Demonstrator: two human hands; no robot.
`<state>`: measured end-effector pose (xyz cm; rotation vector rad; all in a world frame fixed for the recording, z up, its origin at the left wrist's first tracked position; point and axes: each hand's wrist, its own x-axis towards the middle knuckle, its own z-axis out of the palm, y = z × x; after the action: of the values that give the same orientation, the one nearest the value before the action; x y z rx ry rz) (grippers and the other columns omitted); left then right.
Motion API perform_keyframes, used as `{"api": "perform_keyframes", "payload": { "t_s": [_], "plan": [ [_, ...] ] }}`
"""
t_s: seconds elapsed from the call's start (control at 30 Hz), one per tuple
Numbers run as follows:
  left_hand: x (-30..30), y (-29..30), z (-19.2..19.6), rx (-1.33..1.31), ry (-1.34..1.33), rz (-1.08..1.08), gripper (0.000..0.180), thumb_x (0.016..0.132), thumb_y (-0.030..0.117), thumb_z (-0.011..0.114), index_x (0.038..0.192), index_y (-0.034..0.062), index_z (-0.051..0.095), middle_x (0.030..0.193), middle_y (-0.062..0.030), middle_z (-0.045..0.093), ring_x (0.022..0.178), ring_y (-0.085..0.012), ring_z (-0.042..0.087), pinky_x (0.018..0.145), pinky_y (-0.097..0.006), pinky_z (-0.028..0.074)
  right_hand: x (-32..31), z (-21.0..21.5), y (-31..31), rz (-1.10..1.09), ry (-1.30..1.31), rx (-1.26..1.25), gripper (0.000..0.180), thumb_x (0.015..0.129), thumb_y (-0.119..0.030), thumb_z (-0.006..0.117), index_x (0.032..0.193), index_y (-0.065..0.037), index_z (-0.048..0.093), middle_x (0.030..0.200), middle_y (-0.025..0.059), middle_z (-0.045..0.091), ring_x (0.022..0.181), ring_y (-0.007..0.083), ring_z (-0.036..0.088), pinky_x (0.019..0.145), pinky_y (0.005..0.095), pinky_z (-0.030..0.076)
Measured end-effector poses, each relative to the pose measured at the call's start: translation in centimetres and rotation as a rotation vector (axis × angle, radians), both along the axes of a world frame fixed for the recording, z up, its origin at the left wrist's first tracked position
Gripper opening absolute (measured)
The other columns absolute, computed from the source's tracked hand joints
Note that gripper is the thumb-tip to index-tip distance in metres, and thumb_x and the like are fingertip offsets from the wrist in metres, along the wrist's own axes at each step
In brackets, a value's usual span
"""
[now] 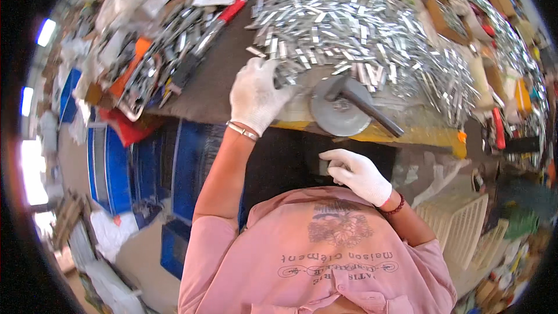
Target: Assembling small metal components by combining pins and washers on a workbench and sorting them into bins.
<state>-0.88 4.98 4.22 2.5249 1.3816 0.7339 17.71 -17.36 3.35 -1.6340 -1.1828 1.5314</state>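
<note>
My left hand [256, 94], in a white glove, is at the near left edge of a heap of small shiny metal pieces [354, 23]. Its fingers curl around a few of the pieces [286, 74], partly hiding them. My right hand [361, 178], gloved too, is lower down, in front of my shirt and below the table's edge. Its forefinger stretches left with the thumb and other fingers bent in; a faint greyish bit shows by the fingertips, too dim to name. Between the hands and the heap, a dark hammer [372, 111] lies across a round grey metal disc [334, 121].
Hand tools, an orange-handled one [131, 67] among them, and plastic bags crowd the table's left side. A yellow strip [427, 137] runs along the front edge. Blue crates [119, 166] stand below left. Cardboard boxes [447, 20] and more metal pieces fill the right.
</note>
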Motion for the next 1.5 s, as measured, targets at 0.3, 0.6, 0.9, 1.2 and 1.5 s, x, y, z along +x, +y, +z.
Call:
{"api": "perform_keyframes", "payload": {
  "t_s": [0.3,0.6,0.9,1.2,1.5],
  "plan": [
    [0.6,-0.4,-2.1,-0.019,-0.056,-0.048,0.032,0.079,0.020,0.089,0.105,0.0070,0.075,0.105,-0.0159,0.067,0.099,-0.0369,0.068,0.090,-0.046,0.054,5.6,2.2,-3.1,-0.218,-0.347,0.413,0.034,0.097,-0.012,0.071,0.131,-0.005,0.071,0.102,0.0109,0.075,0.093,0.0215,0.072,0.087,0.0362,0.058],
    [1.3,0.7,-1.9,-0.140,-0.114,-0.065,0.040,0.082,0.009,0.074,0.122,0.0044,0.069,0.115,-0.0177,0.068,0.107,-0.0363,0.068,0.097,-0.043,0.054,17.8,1.2,2.4,-0.564,-1.209,0.400,0.011,0.094,-0.020,0.074,0.100,-0.013,0.078,0.100,0.0088,0.074,0.093,0.0335,0.074,0.082,0.0428,0.060],
    [1.0,-0.8,-1.3,-0.260,-0.199,0.093,0.030,0.092,0.015,0.077,0.119,0.0060,0.070,0.102,-0.0113,0.075,0.090,-0.0274,0.074,0.083,-0.041,0.058,19.7,-0.7,5.7,-0.468,-1.413,0.218,0.010,0.093,-0.022,0.068,0.091,-0.013,0.071,0.099,0.0108,0.072,0.092,0.0352,0.074,0.080,0.0488,0.060],
    [2.7,-5.0,0.1,-0.285,-0.172,-0.538,0.011,0.083,0.008,0.080,0.093,0.0132,0.080,0.094,-0.0072,0.073,0.092,-0.0316,0.070,0.084,-0.042,0.056,8.0,3.3,3.3,-0.092,-0.807,0.676,0.011,0.087,-0.007,0.077,0.098,-0.010,0.077,0.094,0.0090,0.073,0.085,0.0296,0.073,0.077,0.0370,0.059],
    [2.0,-5.4,-0.6,-0.307,-0.171,-0.477,0.011,0.082,0.015,0.083,0.091,0.0098,0.079,0.092,-0.0090,0.071,0.092,-0.0323,0.068,0.083,-0.044,0.053,5.0,0.7,4.9,-0.016,-0.939,0.745,0.004,0.086,-0.012,0.075,0.087,-0.015,0.073,0.089,0.0044,0.067,0.084,0.0280,0.071,0.073,0.0403,0.058]
  ]
}}
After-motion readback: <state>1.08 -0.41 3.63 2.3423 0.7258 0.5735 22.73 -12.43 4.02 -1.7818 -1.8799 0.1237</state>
